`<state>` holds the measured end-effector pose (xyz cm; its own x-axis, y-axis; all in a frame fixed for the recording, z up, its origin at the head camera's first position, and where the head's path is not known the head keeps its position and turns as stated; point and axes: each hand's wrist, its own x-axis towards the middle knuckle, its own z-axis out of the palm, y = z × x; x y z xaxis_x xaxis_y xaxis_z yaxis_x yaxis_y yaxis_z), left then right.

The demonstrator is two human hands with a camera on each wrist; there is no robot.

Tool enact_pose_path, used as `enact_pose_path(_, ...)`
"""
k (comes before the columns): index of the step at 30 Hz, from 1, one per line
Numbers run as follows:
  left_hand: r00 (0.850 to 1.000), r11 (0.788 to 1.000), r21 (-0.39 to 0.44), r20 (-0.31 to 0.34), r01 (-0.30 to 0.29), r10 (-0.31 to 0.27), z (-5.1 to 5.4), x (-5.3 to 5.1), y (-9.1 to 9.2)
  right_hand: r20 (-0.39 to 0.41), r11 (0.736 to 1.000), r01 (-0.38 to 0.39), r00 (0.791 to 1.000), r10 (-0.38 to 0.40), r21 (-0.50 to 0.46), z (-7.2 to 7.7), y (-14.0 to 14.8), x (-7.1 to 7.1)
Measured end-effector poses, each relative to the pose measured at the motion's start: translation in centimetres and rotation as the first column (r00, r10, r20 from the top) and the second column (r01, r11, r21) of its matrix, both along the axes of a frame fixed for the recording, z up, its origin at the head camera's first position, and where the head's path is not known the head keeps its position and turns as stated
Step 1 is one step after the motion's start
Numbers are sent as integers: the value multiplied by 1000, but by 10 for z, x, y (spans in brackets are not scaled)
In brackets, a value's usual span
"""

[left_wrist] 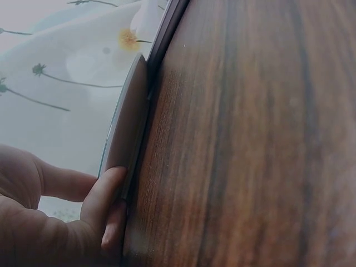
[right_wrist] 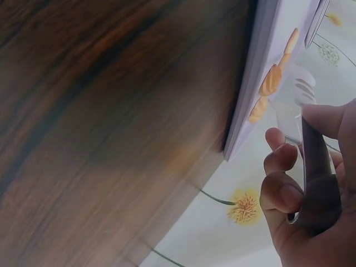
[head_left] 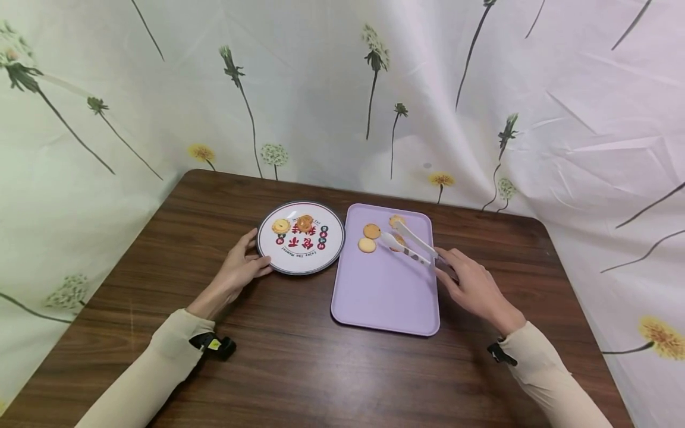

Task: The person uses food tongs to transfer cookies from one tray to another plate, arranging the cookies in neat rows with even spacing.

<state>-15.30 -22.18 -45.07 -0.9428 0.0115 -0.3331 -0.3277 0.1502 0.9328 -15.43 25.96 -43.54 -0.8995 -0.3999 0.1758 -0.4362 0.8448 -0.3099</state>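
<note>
My left hand [head_left: 239, 267] holds the near left rim of a round white plate [head_left: 332, 249] with red lettering and a dark edge. Thumb and fingers lie at that rim, as the left wrist view also shows. Two pastries sit on the plate: a pale round cookie [head_left: 280, 226] and a browner twisted one [head_left: 305, 223]. My right hand [head_left: 473, 282] grips a pair of tongs [head_left: 414, 254] with white ends and a metal handle. The arms of the tongs stand apart above a lilac tray [head_left: 382, 297], over a cookie [head_left: 397, 241] that they partly hide.
Also on the tray lie a brown round cookie [head_left: 371, 231], a pale one [head_left: 367, 245] and another [head_left: 396, 221] near the far edge. The plate stands close against the tray's left side. A flower-printed curtain [head_left: 321, 89] hangs behind the brown wooden table [head_left: 299, 368].
</note>
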Motion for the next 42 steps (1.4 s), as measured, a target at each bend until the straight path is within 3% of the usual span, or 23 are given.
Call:
enact_pose_path(13,1000,1000,1,3,-1,1,0,0,0,39,1000,-2,999,3,-15,-4,8,4)
enact_pose_path(31,1000,1000,1,-1,-4,4,0,-1,0,-49,999,-37,998,36,-14,-9,11,11)
enact_pose_path(42,1000,1000,-10,0,3,-3,-1,1,-1,-53,1000,-28,998,28,2,-9,11,15)
